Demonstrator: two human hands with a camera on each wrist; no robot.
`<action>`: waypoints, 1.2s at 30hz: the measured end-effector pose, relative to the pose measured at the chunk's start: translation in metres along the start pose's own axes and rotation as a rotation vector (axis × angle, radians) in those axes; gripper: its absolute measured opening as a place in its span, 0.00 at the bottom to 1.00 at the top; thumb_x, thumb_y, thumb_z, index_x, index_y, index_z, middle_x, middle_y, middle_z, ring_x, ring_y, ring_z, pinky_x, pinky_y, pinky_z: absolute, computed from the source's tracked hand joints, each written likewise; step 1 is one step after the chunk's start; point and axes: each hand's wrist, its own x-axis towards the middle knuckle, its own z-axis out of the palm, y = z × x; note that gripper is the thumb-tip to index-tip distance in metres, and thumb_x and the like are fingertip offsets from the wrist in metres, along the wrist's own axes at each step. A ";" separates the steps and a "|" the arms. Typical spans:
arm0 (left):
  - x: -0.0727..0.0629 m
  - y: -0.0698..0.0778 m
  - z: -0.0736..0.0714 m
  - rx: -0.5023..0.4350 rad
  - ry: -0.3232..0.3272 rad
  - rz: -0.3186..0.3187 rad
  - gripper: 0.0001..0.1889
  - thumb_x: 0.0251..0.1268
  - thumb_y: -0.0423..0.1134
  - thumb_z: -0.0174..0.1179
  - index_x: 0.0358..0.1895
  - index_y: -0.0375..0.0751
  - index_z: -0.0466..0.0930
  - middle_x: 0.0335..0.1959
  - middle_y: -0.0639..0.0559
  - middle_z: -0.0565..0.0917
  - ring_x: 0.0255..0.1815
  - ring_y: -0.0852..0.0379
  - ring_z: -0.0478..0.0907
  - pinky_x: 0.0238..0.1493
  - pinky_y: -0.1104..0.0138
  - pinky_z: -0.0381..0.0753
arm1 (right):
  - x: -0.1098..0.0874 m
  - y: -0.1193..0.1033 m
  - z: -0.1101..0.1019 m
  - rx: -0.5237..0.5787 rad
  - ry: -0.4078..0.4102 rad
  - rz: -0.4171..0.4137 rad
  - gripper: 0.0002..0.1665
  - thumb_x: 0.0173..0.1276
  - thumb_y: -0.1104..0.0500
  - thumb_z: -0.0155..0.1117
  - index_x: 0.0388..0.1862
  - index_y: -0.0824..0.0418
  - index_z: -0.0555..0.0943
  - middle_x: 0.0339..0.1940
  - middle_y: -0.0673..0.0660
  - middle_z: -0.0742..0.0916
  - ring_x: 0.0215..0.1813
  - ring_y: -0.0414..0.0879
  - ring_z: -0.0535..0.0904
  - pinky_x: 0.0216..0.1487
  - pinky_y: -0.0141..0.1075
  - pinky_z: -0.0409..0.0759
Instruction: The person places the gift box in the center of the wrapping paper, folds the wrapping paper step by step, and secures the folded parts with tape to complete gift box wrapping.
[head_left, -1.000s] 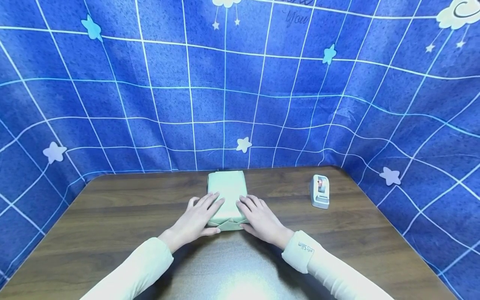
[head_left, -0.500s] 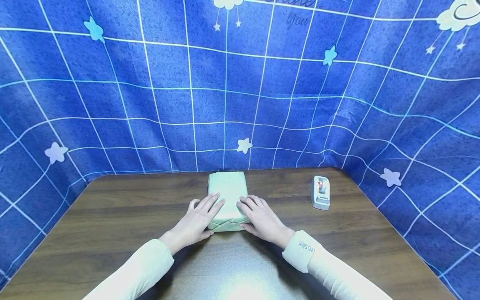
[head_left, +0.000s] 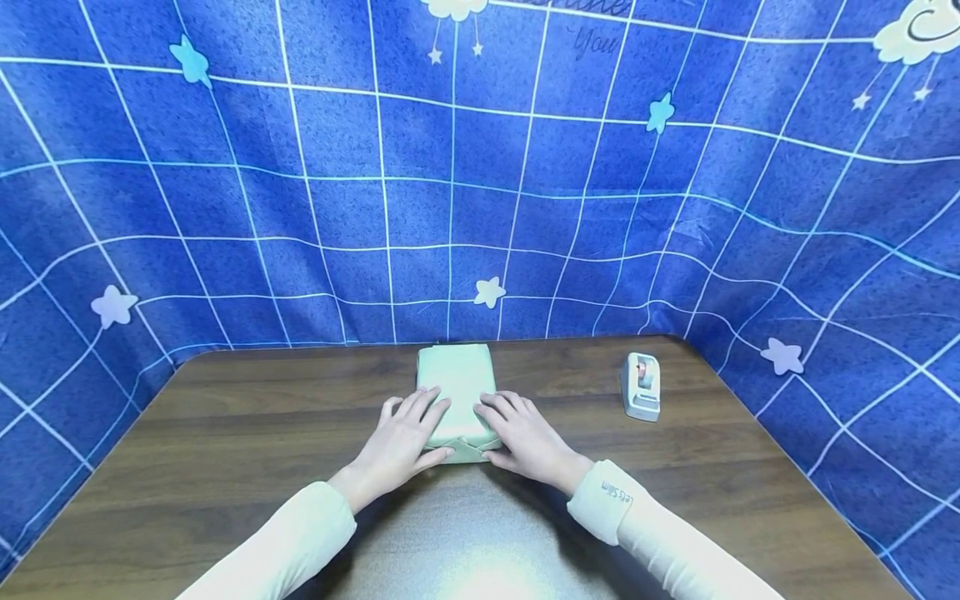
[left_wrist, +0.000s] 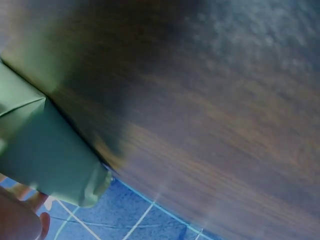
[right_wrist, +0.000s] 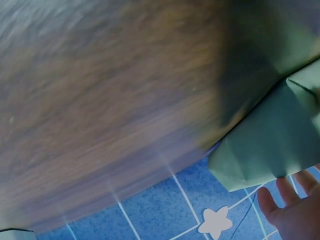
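A box wrapped in pale green paper [head_left: 457, 375] lies flat on the wooden table, its short end with folded paper flaps facing the person. My left hand [head_left: 397, 437] rests over its left near corner, fingers on the top and thumb at the folded end. On the opposite side, my right hand [head_left: 528, 437] lays its fingers on the top right edge, its thumb by the right part of the fold. In the left wrist view, a long side of the green box [left_wrist: 50, 150] shows with fingertips on its top edge. The right wrist view shows fingertips likewise along the box [right_wrist: 270, 140].
A white tape dispenser [head_left: 641, 387] with a roll in it stands at the table's back right. Behind the wooden table [head_left: 262, 417] hangs a blue curtain [head_left: 337, 208] with a white grid and stars. The box lies close to the table's back edge.
The left thumb drew back from the folded end toward the left, then came across it again. The right hand and the box have stayed nearly in place.
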 end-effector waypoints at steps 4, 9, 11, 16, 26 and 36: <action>0.000 0.000 0.001 -0.017 0.008 -0.006 0.34 0.61 0.61 0.51 0.65 0.44 0.62 0.67 0.41 0.64 0.66 0.43 0.62 0.59 0.46 0.60 | 0.000 0.002 -0.002 0.006 -0.027 0.002 0.44 0.49 0.43 0.70 0.62 0.59 0.67 0.63 0.56 0.72 0.63 0.52 0.66 0.59 0.46 0.69; 0.000 -0.001 0.000 -0.063 0.022 -0.013 0.32 0.63 0.61 0.48 0.65 0.45 0.63 0.66 0.42 0.64 0.67 0.44 0.61 0.59 0.46 0.58 | 0.000 0.002 -0.001 0.004 -0.029 0.003 0.43 0.50 0.44 0.70 0.62 0.59 0.67 0.62 0.55 0.72 0.63 0.51 0.66 0.59 0.45 0.69; 0.000 -0.001 0.000 -0.076 0.026 -0.017 0.32 0.63 0.61 0.48 0.65 0.45 0.64 0.66 0.42 0.65 0.67 0.44 0.61 0.60 0.47 0.58 | 0.000 0.001 -0.001 0.012 -0.030 0.007 0.42 0.51 0.45 0.70 0.62 0.58 0.67 0.62 0.55 0.72 0.63 0.51 0.66 0.59 0.45 0.69; 0.001 -0.001 -0.001 -0.077 0.031 -0.029 0.35 0.63 0.61 0.48 0.66 0.41 0.61 0.66 0.43 0.66 0.66 0.46 0.62 0.59 0.47 0.58 | 0.000 0.001 -0.001 0.032 -0.039 0.016 0.41 0.52 0.47 0.70 0.63 0.59 0.67 0.63 0.56 0.72 0.63 0.51 0.65 0.59 0.45 0.69; 0.000 -0.002 0.000 -0.083 0.010 -0.043 0.36 0.63 0.62 0.47 0.67 0.42 0.61 0.68 0.44 0.63 0.69 0.47 0.59 0.61 0.45 0.57 | -0.001 0.003 -0.006 0.068 -0.041 -0.008 0.38 0.55 0.47 0.67 0.63 0.59 0.67 0.63 0.57 0.72 0.64 0.51 0.66 0.60 0.46 0.68; 0.000 -0.003 0.003 -0.130 -0.020 -0.066 0.36 0.64 0.62 0.45 0.68 0.42 0.58 0.71 0.43 0.57 0.71 0.46 0.54 0.65 0.42 0.51 | -0.004 0.021 -0.020 0.160 0.028 0.070 0.27 0.66 0.50 0.55 0.59 0.64 0.71 0.62 0.60 0.74 0.63 0.54 0.69 0.60 0.50 0.67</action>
